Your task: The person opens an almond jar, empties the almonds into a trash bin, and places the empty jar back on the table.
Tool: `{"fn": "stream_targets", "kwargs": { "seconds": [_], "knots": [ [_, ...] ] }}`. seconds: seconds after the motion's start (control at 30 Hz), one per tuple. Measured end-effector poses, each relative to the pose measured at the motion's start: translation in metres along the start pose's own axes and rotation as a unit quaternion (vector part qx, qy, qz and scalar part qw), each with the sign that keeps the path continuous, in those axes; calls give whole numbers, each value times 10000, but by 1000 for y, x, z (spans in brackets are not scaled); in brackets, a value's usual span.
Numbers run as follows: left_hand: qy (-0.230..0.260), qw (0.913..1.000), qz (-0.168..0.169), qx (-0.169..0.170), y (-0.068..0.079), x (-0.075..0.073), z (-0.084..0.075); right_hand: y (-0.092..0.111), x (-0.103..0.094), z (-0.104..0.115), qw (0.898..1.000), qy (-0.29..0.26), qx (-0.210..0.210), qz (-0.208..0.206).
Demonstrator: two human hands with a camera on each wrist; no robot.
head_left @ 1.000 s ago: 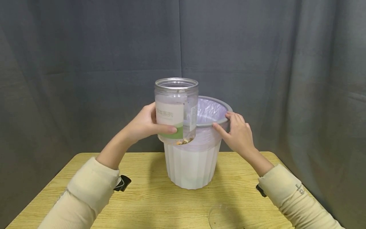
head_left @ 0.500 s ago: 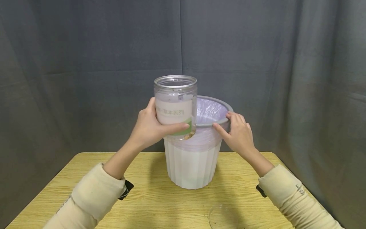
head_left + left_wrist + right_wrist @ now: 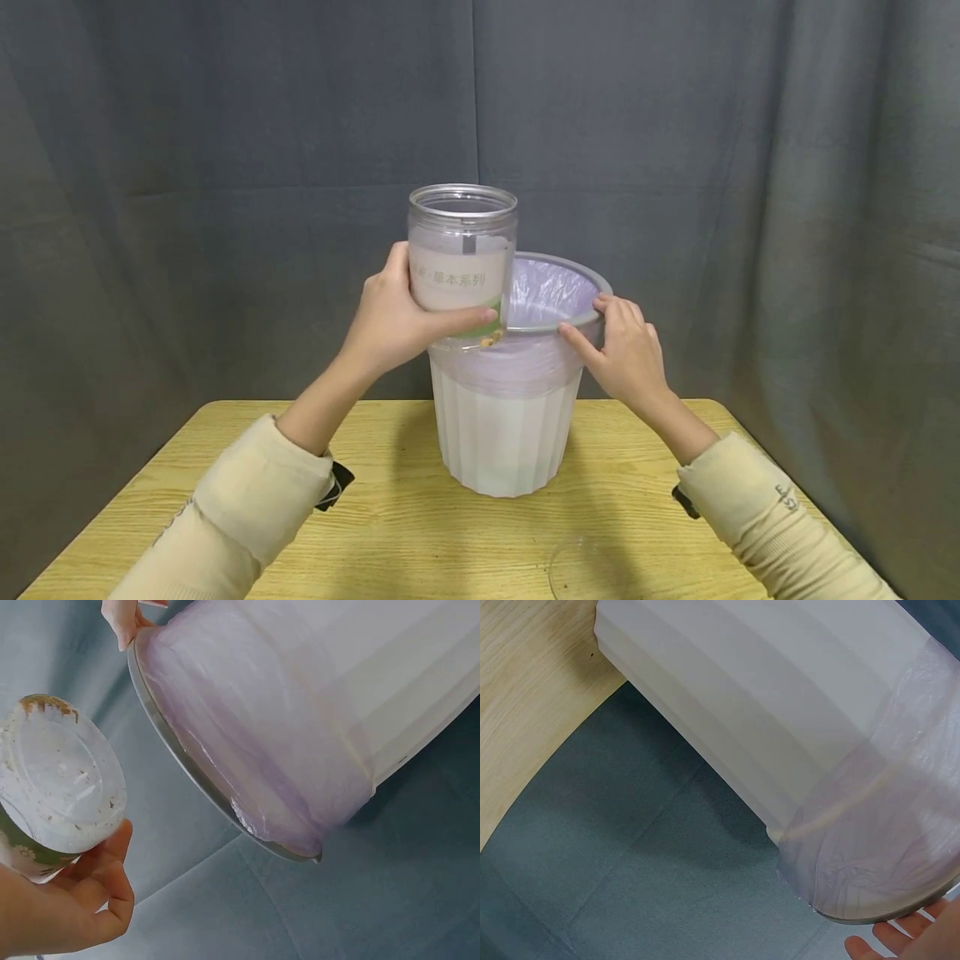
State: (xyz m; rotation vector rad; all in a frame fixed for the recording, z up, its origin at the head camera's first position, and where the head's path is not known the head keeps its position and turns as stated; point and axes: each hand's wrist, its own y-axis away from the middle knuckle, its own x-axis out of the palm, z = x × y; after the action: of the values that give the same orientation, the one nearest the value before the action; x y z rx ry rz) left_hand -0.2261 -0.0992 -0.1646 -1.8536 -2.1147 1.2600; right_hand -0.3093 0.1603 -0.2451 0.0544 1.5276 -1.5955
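My left hand grips a clear plastic jar with a metal rim and a white-and-green label. The jar is upright and lidless, raised in front of the left part of a white trash can's rim. Orange-brown crumbs lie at its bottom; the left wrist view shows brown residue on the jar base. My right hand holds the grey rim at the right side of the trash can, thumb at the front, fingers farther back. A purple bag lines the can and folds over its outside.
The can stands on a light wooden table. A clear round lid lies near the table's front edge. Grey curtains hang behind and at both sides.
My left hand has turned the jar so its label faces more to the front, and raised it slightly. The crumbs have shifted within the base. My right hand stays on the rim.
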Motion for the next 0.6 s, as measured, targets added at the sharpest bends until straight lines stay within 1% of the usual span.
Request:
{"fn": "stream_targets", "kwargs": {
  "seconds": [0.2, 0.33, 0.43, 0.5, 0.6],
  "knots": [
    [-331, 9990, -293, 11, -14, -1, -2, 0, 1, -1, 10000, 3, -43, 0],
    [-659, 9967, -452, -161, -26, -2, -3, 0, 2, -1, 10000, -13, -17, 26],
    [-947, 9939, -503, -268, -36, -3, -3, 0, 2, -1, 10000, -31, 13, 29],
    [-1187, 9912, -521, -258, -42, -3, -2, 0, 3, -1, 10000, -43, 19, 29],
    [-1549, 9863, -560, -87, -50, -4, 0, 0, 3, 1, 10000, -57, -8, 20]
  ]
}}
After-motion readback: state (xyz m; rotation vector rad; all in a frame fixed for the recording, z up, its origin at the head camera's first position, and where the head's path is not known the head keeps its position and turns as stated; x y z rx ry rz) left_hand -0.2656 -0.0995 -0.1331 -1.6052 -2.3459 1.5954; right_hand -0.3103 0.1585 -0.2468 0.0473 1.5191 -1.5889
